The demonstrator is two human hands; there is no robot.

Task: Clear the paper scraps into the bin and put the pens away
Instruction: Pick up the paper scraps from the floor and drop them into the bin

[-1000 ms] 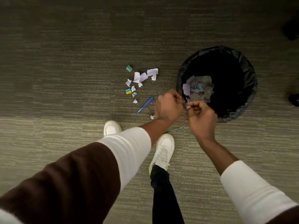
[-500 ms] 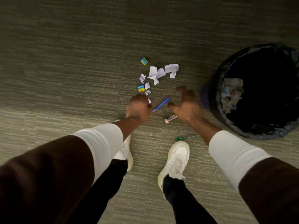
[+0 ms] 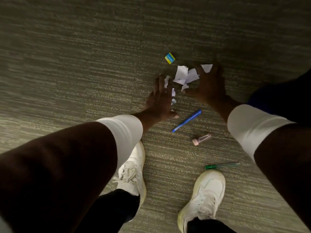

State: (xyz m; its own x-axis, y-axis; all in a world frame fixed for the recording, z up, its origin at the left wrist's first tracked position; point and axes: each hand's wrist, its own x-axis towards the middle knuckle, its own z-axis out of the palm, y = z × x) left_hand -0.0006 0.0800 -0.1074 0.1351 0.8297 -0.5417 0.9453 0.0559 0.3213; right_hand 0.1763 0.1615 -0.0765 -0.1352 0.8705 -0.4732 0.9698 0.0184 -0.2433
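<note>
A small clear vial (image 3: 201, 139) with a pink cap lies on the grey-green carpet (image 3: 84, 64), below the hands, beside white sneakers (image 3: 203, 197).

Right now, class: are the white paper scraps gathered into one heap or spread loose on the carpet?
Spread loose. The white paper scraps lie as separate pieces on the carpet between the left hand and right hand.

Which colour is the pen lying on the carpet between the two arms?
The pen is blue, seen best in the head view.

Two hands (image 3: 161, 100), two pens (image 3: 186, 121), one pen cap (image 3: 201, 139), several white paper scraps (image 3: 182, 74).
</note>
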